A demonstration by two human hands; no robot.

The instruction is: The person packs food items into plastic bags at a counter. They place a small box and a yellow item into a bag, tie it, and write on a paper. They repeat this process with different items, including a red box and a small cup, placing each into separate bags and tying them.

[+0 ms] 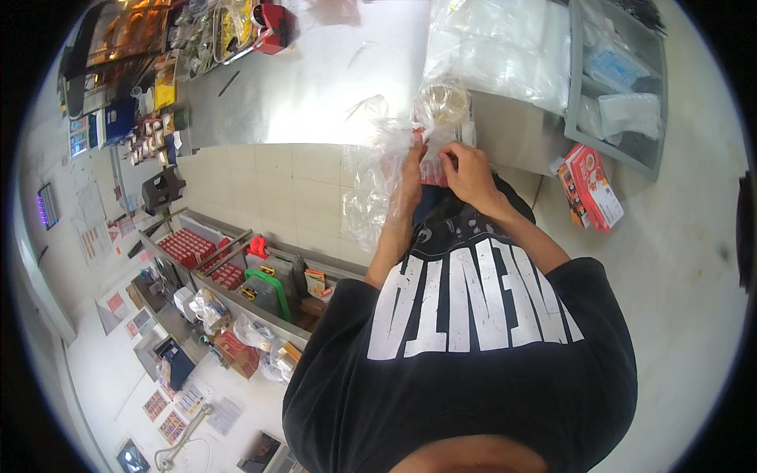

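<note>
Clear plastic bags bunch up and hang along the left side of my left hand, which grips the plastic with its fingers pointing up. My right hand is a short way to the right, fingers curled in close to the plastic; whether it pinches any is hidden. Just above both hands, a round item with yellowish contents sits wrapped in clear plastic at the front edge of the steel counter. Something red shows between my hands, partly covered.
Stacked clear plastic bags lie on the counter beside a grey divided bin of packets. Red printed leaflets hang below. A red device stands at the far left. Behind my left arm is a shelf unit holding red boxes.
</note>
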